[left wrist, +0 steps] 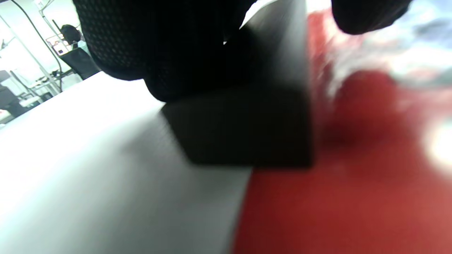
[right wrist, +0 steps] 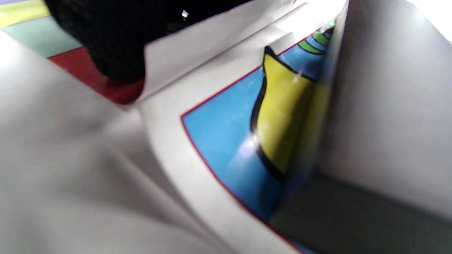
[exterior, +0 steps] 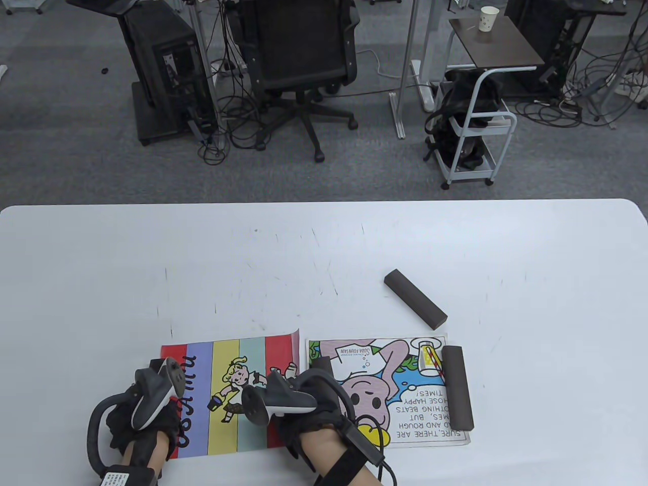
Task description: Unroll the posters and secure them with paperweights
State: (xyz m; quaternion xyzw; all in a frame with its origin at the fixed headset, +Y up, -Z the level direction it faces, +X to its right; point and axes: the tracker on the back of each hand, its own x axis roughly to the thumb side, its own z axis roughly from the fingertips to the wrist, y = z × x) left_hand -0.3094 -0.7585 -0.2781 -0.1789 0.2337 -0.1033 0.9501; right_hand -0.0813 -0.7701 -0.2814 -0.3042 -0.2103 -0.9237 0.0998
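your striped poster (exterior: 238,385) lies flat at the table's (exterior: 324,243) near edge, touching the cartoon poster (exterior: 400,400) on its right. your left hand (exterior: 144,410) presses a dark block (left wrist: 243,134) onto its left edge. your right hand (exterior: 309,405) rests where the posters meet; i cannot tell its finger state. a loose block (exterior: 415,298) lies beyond the cartoon poster.

You can read "SODA FOUNTAIN" upside down at twelve o'clock on the cartoon poster (exterior: 385,390), and "SURE, THERE ARE" along its six o'clock edge.
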